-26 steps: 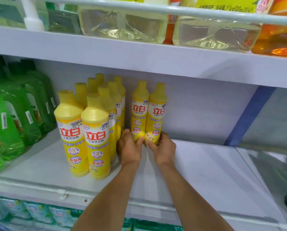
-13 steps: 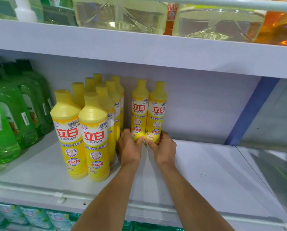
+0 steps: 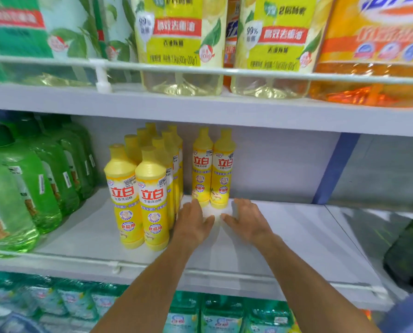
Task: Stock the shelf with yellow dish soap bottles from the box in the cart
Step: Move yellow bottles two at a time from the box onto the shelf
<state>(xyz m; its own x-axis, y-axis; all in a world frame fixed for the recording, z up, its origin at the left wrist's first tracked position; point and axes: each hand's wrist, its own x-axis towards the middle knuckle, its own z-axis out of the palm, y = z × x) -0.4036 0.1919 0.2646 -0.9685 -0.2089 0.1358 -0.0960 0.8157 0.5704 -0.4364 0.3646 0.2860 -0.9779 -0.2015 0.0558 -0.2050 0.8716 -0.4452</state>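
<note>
Two yellow dish soap bottles (image 3: 213, 168) stand upright side by side at the back of the white middle shelf (image 3: 284, 236). To their left stands a tight group of several more yellow bottles (image 3: 138, 195). My left hand (image 3: 193, 222) and my right hand (image 3: 247, 219) hover just in front of the two back bottles, fingers spread, holding nothing and apart from the bottles. The box and cart are out of view.
Green bottles (image 3: 32, 179) fill the shelf's left end. Large yellow and orange refill bottles (image 3: 183, 44) sit on the shelf above behind a rail. Teal packs (image 3: 219, 316) line the shelf below. A dark object (image 3: 409, 253) stands at the right edge.
Both hands have let go of the two back bottles and drawn back toward me with fingers spread. The camera has tilted up, showing more of the upper shelf.
</note>
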